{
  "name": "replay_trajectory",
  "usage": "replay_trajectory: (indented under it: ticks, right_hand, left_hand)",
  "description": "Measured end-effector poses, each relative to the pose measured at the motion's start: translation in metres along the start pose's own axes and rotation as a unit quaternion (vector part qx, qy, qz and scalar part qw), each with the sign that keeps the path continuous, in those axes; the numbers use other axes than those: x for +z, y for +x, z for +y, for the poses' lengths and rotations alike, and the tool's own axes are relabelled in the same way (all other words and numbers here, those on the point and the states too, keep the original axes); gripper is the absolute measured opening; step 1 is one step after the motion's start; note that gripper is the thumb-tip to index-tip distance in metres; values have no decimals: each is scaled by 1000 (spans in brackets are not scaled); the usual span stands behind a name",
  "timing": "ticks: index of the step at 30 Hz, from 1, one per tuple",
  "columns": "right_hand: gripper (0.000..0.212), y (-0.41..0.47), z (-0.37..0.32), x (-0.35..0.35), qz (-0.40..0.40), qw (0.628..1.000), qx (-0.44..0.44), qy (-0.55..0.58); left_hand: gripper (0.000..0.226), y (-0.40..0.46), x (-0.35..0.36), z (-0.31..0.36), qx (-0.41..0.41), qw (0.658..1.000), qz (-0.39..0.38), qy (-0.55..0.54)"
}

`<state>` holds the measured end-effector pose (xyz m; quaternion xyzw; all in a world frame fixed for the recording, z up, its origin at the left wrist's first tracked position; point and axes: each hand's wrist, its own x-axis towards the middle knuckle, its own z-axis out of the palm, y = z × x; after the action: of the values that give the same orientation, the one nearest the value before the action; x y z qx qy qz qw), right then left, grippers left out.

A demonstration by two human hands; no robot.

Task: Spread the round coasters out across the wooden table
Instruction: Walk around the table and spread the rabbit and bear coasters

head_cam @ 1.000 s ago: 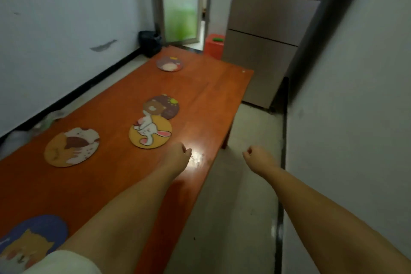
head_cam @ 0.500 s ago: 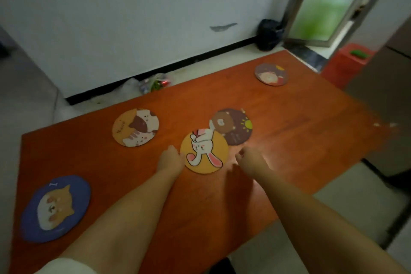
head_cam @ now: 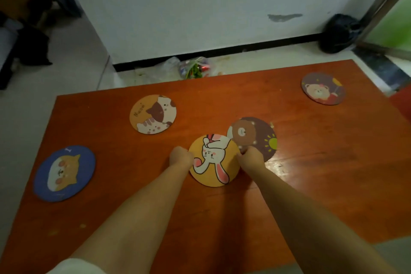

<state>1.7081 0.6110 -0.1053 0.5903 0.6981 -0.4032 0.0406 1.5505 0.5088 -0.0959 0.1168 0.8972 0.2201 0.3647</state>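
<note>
Several round cartoon coasters lie on the orange-brown wooden table (head_cam: 322,173). A yellow rabbit coaster (head_cam: 213,162) sits in the middle and overlaps the near edge of a brown bear coaster (head_cam: 255,134). My left hand (head_cam: 181,158) is curled on the rabbit coaster's left rim. My right hand (head_cam: 251,158) is curled on its right rim, where it meets the bear coaster. An orange cat coaster (head_cam: 153,114), a blue coaster (head_cam: 64,173) and a purple bear coaster (head_cam: 323,88) lie apart from each other.
The table's far edge runs close to a white wall with a black skirting. On the floor behind it lie a clear plastic bag (head_cam: 195,68) and a black bag (head_cam: 338,33). A door frame stands at the far right.
The view has swung left from the table's end to face it squarely. Both hands have come in from the near edge and closed on opposite rims of the rabbit coaster.
</note>
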Motion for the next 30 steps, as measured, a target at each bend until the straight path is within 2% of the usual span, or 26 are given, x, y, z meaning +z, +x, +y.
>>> replay_trajectory:
  ticks: [1,3,5,8,11,15,17,19,21,25,30]
  right_hand:
    - [35,0,0,-1,4,1000,-2,-5]
    - [25,-3,0,-2,13,1000,-17,2]
    - [16,-10,-3,-2,19,999,-37,12]
    - [12,-23,-11,2,20,998,-53,14]
    - [6,-42,-21,14,16,998,-66,5]
    - [11,-77,-32,44,4,997,-82,0]
    - [13,-95,-34,63,-9,996,-86,-7]
    - [10,-111,-32,82,-23,996,-89,-18]
    - [11,-126,-29,99,-32,995,-92,-20]
    - [14,-148,-20,125,-53,995,-90,-6]
    - [17,-153,-20,137,-40,995,-87,-22]
  left_hand:
    - [32,-2,-1,-1,1,1000,2,-19]
    - [20,-8,-5,-5,7,999,4,-46]
    - [24,-14,-9,-9,12,997,11,-73]
    - [9,-25,-24,-19,6,991,13,-130]
    - [14,-37,-45,-39,6,987,12,-163]
    - [28,-53,-72,-84,-23,981,7,-192]
    - [25,-59,-81,-110,-40,978,-1,-202]
    - [13,-66,-87,-136,-55,976,-6,-212]
    - [7,-72,-90,-158,-65,976,-7,-209]
    - [16,-78,-95,-190,-54,981,0,-189]
    - [7,-74,-91,-205,-10,995,25,-92]
